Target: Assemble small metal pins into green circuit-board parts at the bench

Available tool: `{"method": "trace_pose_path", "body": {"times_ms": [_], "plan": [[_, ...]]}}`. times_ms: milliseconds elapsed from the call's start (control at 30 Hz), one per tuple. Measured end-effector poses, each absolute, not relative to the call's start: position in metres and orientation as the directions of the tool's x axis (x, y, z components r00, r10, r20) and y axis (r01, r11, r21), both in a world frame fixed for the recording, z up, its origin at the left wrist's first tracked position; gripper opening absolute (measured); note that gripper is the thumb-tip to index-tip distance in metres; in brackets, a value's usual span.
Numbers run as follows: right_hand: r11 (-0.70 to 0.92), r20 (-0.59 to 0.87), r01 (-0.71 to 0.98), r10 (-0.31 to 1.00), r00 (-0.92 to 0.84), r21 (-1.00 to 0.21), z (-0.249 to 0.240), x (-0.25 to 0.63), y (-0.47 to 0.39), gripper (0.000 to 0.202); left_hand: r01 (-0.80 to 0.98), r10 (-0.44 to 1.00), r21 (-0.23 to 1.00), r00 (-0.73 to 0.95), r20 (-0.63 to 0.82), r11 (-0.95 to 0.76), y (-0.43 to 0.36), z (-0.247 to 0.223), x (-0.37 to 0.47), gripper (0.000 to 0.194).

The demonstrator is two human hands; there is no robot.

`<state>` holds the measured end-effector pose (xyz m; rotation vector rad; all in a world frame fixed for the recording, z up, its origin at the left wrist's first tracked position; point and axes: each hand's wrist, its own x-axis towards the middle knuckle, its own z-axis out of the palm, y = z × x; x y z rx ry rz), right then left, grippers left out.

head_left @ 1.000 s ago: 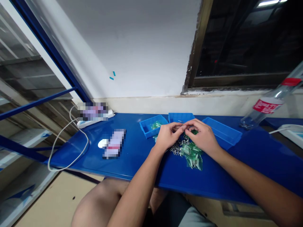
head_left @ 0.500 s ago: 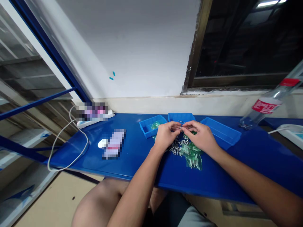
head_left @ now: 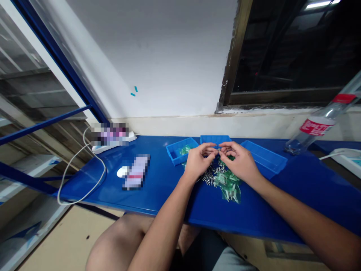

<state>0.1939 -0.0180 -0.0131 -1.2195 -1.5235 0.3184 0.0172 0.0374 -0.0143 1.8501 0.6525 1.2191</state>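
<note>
My left hand (head_left: pixel 199 159) and my right hand (head_left: pixel 237 158) meet fingertip to fingertip above the table, both pinched. Between them is a tiny metallic piece (head_left: pixel 219 149), too small to name. Beneath my hands lies a pile of small silver metal pins (head_left: pixel 208 177). Just right of the pile are small green-tinted plastic bags (head_left: pixel 229 184) with metal parts inside. A blue bin (head_left: pixel 175 155) left of my hands holds more green bags. Behind my fingers stands a second blue bin (head_left: pixel 216 138), partly hidden. The third blue bin (head_left: pixel 263 156) lies to the right of my right hand.
On the blue table (head_left: pixel 160 192), a blurred-out phone-like object (head_left: pixel 137 173) and a white oval item (head_left: pixel 122 172) lie to the left. A power strip (head_left: pixel 113 145) with a looping white cable (head_left: pixel 105 165) is at the back left. A plastic bottle (head_left: pixel 317 126) stands at the right.
My fingertips have shifted slightly, with the index fingers raised a little and a small gap showing between the hands. Everything on the table stays in place.
</note>
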Motion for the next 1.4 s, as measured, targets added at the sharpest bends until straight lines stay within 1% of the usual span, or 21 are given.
{"method": "trace_pose_path", "body": {"times_ms": [133, 167, 300, 433, 533, 667, 733, 867, 1100, 1233, 1400], "plan": [[0.454, 0.610, 0.569, 0.785, 0.108, -0.685, -0.010, 0.193, -0.020, 0.021, 0.048, 0.774, 0.836, 0.410, 0.483, -0.547, 0.030, -0.006, 0.016, 0.022], [0.455, 0.615, 0.573, 0.781, 0.112, -0.682, -0.009, 0.193, -0.020, 0.019, 0.074, 0.771, 0.829, 0.420, 0.479, -0.555, 0.028, -0.003, 0.015, 0.021], [0.451, 0.597, 0.547, 0.794, 0.115, -0.705, -0.007, 0.194, -0.022, 0.015, 0.155, 0.751, 0.794, 0.471, 0.463, -0.587, 0.023, 0.004, 0.013, 0.028], [0.460, 0.594, 0.568, 0.802, 0.063, -0.682, -0.009, 0.196, -0.021, 0.009, 0.179, 0.743, 0.777, 0.479, 0.467, -0.604, 0.027, 0.000, 0.012, 0.023], [0.481, 0.617, 0.579, 0.786, 0.048, -0.658, -0.010, 0.195, -0.021, 0.011, 0.172, 0.764, 0.793, 0.446, 0.466, -0.584, 0.030, -0.005, 0.012, 0.018], [0.414, 0.561, 0.564, 0.821, 0.107, -0.714, -0.011, 0.194, -0.021, 0.017, 0.178, 0.775, 0.791, 0.409, 0.482, -0.586, 0.033, -0.008, 0.013, 0.016], [0.386, 0.539, 0.559, 0.832, 0.134, -0.734, -0.011, 0.193, -0.022, 0.019, 0.171, 0.772, 0.787, 0.401, 0.493, -0.592, 0.034, -0.009, 0.014, 0.015], [0.389, 0.537, 0.537, 0.831, 0.147, -0.749, -0.011, 0.193, -0.021, 0.021, 0.133, 0.773, 0.802, 0.395, 0.496, -0.583, 0.034, -0.010, 0.015, 0.018], [0.392, 0.529, 0.505, 0.833, 0.160, -0.769, -0.010, 0.192, -0.020, 0.021, -0.026, 0.788, 0.870, 0.411, 0.458, -0.492, 0.038, -0.016, 0.016, 0.017], [0.415, 0.540, 0.472, 0.826, 0.164, -0.778, -0.011, 0.193, -0.020, 0.023, -0.124, 0.798, 0.888, 0.396, 0.454, -0.443, 0.041, -0.018, 0.017, 0.022], [0.439, 0.554, 0.458, 0.819, 0.149, -0.773, -0.014, 0.194, -0.019, 0.027, -0.106, 0.800, 0.885, 0.390, 0.456, -0.453, 0.039, -0.015, 0.017, 0.022]]}}
